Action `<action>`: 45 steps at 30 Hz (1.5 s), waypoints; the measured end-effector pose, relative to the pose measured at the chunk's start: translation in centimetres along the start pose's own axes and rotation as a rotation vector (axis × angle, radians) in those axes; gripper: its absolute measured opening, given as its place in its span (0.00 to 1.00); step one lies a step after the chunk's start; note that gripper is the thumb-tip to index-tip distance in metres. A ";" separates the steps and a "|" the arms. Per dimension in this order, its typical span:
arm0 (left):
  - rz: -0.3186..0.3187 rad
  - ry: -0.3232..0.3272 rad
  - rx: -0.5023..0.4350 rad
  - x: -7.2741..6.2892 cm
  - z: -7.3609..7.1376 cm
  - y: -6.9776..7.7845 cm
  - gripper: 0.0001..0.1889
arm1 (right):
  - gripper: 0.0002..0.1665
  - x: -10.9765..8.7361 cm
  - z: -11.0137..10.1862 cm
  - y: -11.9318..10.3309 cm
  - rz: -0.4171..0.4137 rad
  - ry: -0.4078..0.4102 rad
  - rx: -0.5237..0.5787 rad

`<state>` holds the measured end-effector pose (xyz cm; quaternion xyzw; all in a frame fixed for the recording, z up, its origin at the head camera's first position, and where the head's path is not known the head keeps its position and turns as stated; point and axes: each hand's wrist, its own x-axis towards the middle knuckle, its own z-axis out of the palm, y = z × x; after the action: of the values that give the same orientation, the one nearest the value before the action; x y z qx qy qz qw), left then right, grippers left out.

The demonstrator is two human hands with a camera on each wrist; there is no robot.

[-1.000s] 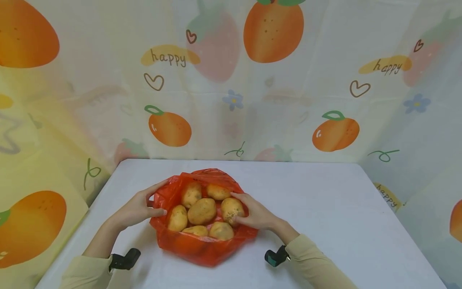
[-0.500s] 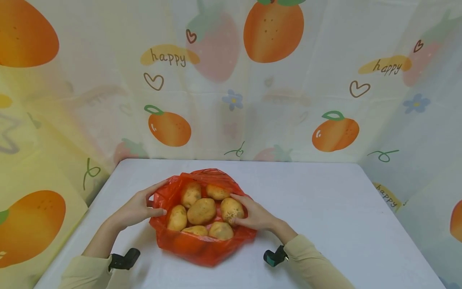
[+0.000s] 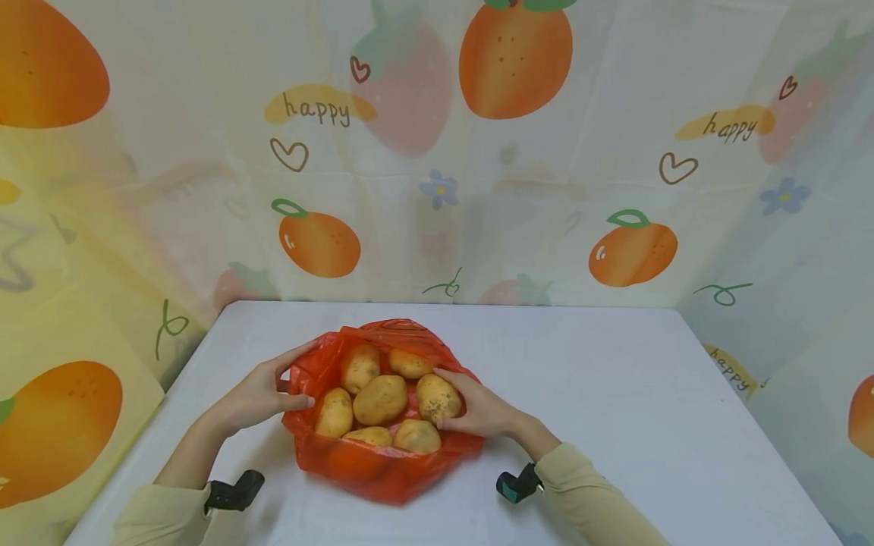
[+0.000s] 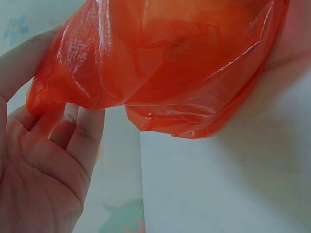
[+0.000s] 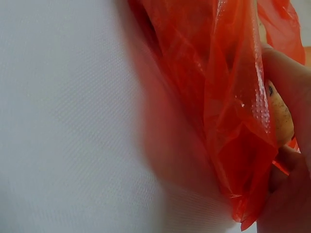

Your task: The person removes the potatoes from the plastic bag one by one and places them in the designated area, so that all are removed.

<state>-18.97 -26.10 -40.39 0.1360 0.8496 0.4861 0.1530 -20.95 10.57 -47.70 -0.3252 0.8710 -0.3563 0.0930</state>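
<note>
A red plastic bag [image 3: 362,474] sits with its mouth spread wide on the white table. Several potatoes lie inside, one of them in the middle [image 3: 381,400] on top of the others. At the bag's left rim my left hand [image 3: 253,394] holds the plastic between thumb and fingers; in the left wrist view the red film [image 4: 160,63] runs between them. My right hand [image 3: 488,406] reaches over the right rim and grips the rightmost potato [image 3: 438,397], thumb on its near side and fingers at its far side. The right wrist view shows this potato [image 5: 281,116] partly behind the bag.
The white table [image 3: 614,409] extends to the right of the bag and in front of it. Behind it hangs a fruit-print cloth [image 3: 437,243], which also covers both sides. Each wrist carries a small black camera [image 3: 235,491].
My right thumb has slid down slightly around the near side of the rightmost potato, and the right forearm has shifted a little left. The left hand and bag stay in place.
</note>
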 end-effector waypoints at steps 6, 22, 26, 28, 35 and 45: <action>-0.006 0.003 0.004 0.0 0.0 0.1 0.42 | 0.47 0.0 0.0 -0.1 0.022 -0.004 0.036; -0.022 -0.001 0.006 -0.1 0.1 0.4 0.42 | 0.48 0.0 -0.9 -0.8 0.069 0.010 0.067; -0.024 -0.002 -0.003 -0.1 0.0 0.5 0.42 | 0.47 -0.1 -1.2 -1.0 0.067 0.009 0.085; -0.025 -0.003 -0.005 -0.1 0.0 0.4 0.42 | 0.47 -0.2 -1.3 -1.2 0.064 0.008 0.090; -0.025 -0.003 -0.002 -0.1 -0.1 0.4 0.42 | 0.47 -0.4 -1.8 -1.7 0.040 0.014 0.093; -0.017 -0.002 0.006 0.0 0.0 0.4 0.42 | 0.47 -0.7 -2.4 -2.6 0.021 0.023 0.092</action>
<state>-18.94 -25.93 -40.06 0.1295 0.8520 0.4822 0.1575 -20.01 11.00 -44.17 -0.3074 0.8580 -0.3989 0.1015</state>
